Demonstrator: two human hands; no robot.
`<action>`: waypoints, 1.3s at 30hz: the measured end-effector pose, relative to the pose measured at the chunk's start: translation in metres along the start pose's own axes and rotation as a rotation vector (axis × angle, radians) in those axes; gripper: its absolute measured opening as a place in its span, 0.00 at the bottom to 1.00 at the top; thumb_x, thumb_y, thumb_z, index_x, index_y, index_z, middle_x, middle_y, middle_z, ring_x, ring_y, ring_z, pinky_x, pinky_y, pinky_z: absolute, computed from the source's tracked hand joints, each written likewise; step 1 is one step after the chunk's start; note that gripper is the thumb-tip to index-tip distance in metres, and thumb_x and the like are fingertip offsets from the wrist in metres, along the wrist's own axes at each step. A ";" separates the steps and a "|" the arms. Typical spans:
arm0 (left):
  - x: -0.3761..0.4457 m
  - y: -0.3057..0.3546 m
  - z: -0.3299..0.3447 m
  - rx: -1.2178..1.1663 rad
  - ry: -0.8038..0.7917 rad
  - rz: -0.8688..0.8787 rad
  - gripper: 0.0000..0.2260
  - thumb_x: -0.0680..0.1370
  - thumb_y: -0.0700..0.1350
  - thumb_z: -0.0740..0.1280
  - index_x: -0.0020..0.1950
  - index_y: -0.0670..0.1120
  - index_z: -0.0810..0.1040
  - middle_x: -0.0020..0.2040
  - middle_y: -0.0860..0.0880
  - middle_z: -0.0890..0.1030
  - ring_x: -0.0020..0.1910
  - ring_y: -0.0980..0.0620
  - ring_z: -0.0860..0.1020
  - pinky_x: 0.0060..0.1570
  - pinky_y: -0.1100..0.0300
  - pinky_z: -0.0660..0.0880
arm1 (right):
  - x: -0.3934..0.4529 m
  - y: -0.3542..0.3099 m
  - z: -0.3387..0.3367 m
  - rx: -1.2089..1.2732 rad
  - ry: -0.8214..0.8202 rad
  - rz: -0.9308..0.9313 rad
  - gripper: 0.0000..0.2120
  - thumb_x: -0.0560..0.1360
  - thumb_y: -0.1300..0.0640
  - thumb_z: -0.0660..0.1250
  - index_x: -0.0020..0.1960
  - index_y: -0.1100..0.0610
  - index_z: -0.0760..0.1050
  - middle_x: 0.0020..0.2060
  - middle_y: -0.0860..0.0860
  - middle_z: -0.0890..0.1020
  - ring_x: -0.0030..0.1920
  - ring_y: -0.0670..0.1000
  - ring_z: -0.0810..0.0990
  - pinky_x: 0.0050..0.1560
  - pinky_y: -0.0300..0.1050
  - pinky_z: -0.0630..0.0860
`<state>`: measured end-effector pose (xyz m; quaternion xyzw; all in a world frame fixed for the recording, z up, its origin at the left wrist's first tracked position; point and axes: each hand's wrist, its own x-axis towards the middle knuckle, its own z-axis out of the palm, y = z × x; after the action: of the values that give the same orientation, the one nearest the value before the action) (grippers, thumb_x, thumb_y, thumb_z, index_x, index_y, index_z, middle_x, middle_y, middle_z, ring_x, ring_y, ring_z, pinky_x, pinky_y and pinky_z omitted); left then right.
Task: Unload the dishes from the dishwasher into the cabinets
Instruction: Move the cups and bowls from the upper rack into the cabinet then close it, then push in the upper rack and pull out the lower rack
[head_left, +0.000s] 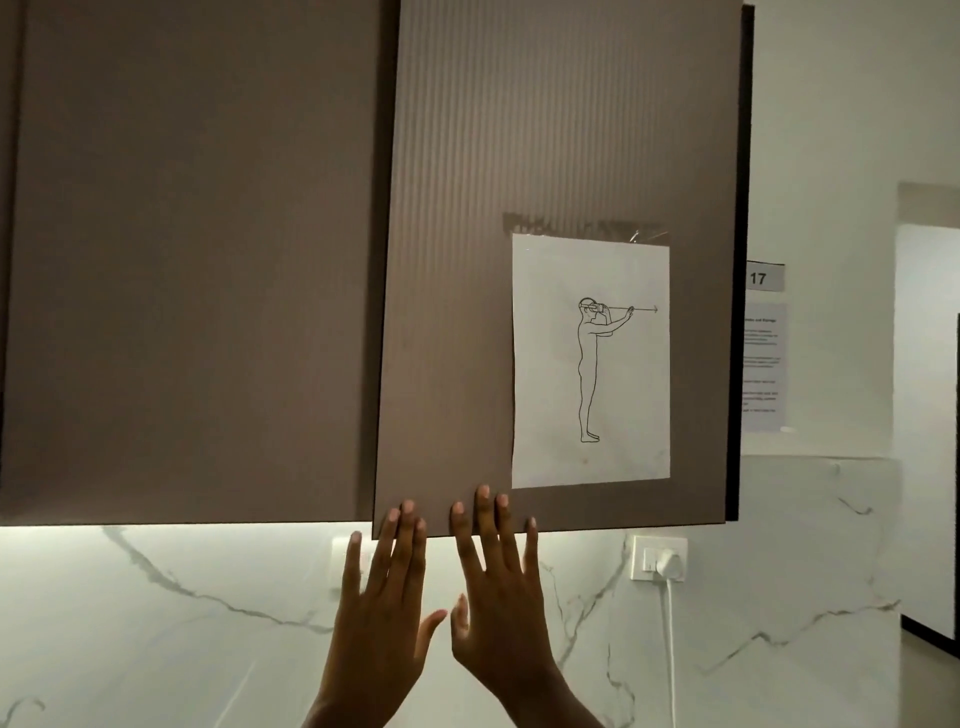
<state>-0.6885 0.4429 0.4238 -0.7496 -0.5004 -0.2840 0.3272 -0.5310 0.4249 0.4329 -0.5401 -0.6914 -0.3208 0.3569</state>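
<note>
Both hands were raised flat and empty in front of the camera, fingers spread wide and palms turned away, the left hand (382, 587) and the right hand (498, 577) held side by side with the thumbs nearly meeting. Nothing was gripped in either. The fingertips (484, 493) overlapped the lower edge of the brown, finely ribbed upper cabinet door (519, 130), though whether they touched it or merely hovered before it could not be told. This door stood slightly proud of the plain brown cabinet door (197, 260) to its left, so it appeared to be ajar. A white paper sheet with a line drawing of a standing figure holding its hands up at eye level (590, 361) was taped to the ribbed door, and the pose of the hands matched that drawing; it was judged that the hands were held so to be shown to the camera, not to handle anything. Below, the white marble-veined wall panel (208, 623) was lit from under the cabinets, and a white wall socket with a plug and cable (660, 558) was seen to the right. No dishes and no dishwasher were in view, so the unloading was judged not yet begun.
</note>
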 end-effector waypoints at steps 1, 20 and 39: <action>0.005 -0.001 0.005 0.000 -0.015 -0.008 0.40 0.76 0.67 0.48 0.77 0.39 0.56 0.79 0.38 0.55 0.77 0.36 0.56 0.71 0.32 0.57 | 0.003 0.003 0.006 -0.009 -0.003 -0.004 0.51 0.65 0.45 0.73 0.81 0.52 0.52 0.81 0.55 0.50 0.80 0.61 0.48 0.73 0.69 0.52; 0.030 -0.006 0.068 0.013 0.280 -0.011 0.35 0.80 0.62 0.48 0.79 0.40 0.46 0.80 0.38 0.49 0.78 0.36 0.53 0.73 0.38 0.55 | 0.020 0.018 0.066 -0.143 0.156 -0.036 0.51 0.63 0.33 0.73 0.79 0.51 0.60 0.80 0.57 0.56 0.80 0.63 0.49 0.75 0.71 0.44; -0.077 0.050 0.020 -0.366 -0.148 0.078 0.38 0.72 0.53 0.72 0.78 0.49 0.60 0.79 0.39 0.58 0.78 0.38 0.57 0.71 0.32 0.58 | -0.105 0.004 -0.017 -0.055 -0.305 0.116 0.38 0.71 0.54 0.66 0.79 0.51 0.58 0.75 0.58 0.67 0.78 0.60 0.60 0.75 0.64 0.58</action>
<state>-0.6660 0.4013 0.3430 -0.8342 -0.4337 -0.3013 0.1586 -0.5075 0.3574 0.3536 -0.6311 -0.6962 -0.2327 0.2508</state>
